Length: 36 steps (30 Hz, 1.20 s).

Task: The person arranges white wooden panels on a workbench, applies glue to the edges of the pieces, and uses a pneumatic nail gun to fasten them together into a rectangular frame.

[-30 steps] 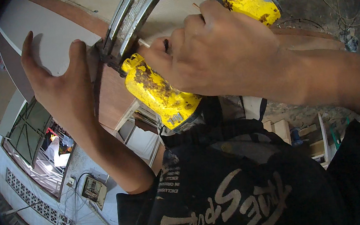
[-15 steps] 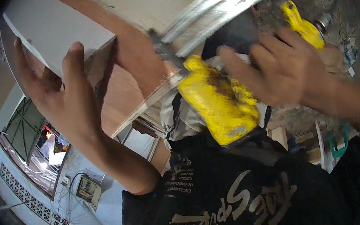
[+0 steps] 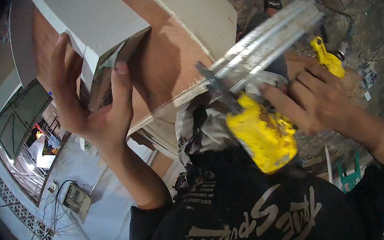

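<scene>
In my right hand [image 3: 313,93] is a yellow nail gun [image 3: 266,135], its fingers wrapped round the handle. The gun's silver magazine [image 3: 271,43] extends up and away, and its dark nose lies near the edge of a brown plywood panel [image 3: 166,70]; I cannot tell whether they touch. My left hand [image 3: 97,107] grips the near end of a white-faced board piece [image 3: 93,21], fingers on its left side and thumb at its right corner. The piece stands against the plywood. Dark shadow hides the inside of its end.
A pale panel [image 3: 193,9] adjoins the plywood at the back. Hoses and cords [image 3: 347,19] lie on the littered floor at right, near a foot in a dark slipper [image 3: 272,0]. A green plastic stool [image 3: 350,175] stands low right. An electrical box [image 3: 76,201] hangs on the left wall.
The nail gun has shifted right and slightly down in view, with my right hand still on it. My left hand and the white-faced piece appear farther right as the view has turned.
</scene>
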Motion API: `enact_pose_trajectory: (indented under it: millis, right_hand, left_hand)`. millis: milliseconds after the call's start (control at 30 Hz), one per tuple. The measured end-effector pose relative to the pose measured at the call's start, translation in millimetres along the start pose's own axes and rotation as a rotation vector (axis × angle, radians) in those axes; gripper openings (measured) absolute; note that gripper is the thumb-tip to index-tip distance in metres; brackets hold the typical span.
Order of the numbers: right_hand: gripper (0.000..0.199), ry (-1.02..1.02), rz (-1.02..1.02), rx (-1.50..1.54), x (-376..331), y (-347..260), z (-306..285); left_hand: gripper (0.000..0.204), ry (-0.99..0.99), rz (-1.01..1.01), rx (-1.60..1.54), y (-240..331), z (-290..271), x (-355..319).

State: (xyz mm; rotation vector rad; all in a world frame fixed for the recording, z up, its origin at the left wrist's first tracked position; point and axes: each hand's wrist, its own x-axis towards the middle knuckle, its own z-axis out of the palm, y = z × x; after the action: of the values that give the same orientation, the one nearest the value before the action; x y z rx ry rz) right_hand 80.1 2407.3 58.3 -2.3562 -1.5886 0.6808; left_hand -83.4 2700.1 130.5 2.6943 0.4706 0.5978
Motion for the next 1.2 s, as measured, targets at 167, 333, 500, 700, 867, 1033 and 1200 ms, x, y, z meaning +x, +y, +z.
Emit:
enact_pose_trajectory:
  millis: [167,333,500,700,867,1033,1200]
  right_hand:
    - [0.064,-0.014,0.016,-0.026,29,-23,14]
    - [0.066,-0.043,0.04,-0.024,36,-26,5]
    - [0.068,-0.074,0.058,-0.024,32,-30,-1]
    - [0.07,-0.095,0.104,-0.034,33,-34,-2]
    - [0.071,-0.072,0.079,-0.102,36,-35,-3]
    - [0.073,-0.008,0.061,-0.213,37,-49,-23]
    - [0.075,0.019,0.021,-0.285,42,-70,-28]
  left_hand:
    - [0.064,0.128,-0.14,-0.145,7,16,-1]
    - [0.061,0.127,0.275,0.374,-3,4,-7]
    - [0.056,0.137,0.291,0.32,-9,0,-17]
    - [0.039,-0.005,0.22,0.713,-2,-10,-40]
    - [0.033,0.058,0.295,0.494,-23,-10,-42]
    - [0.032,0.191,0.234,0.575,-24,-13,-64]
    - [0.034,0.364,-0.012,0.372,-38,-10,-115]
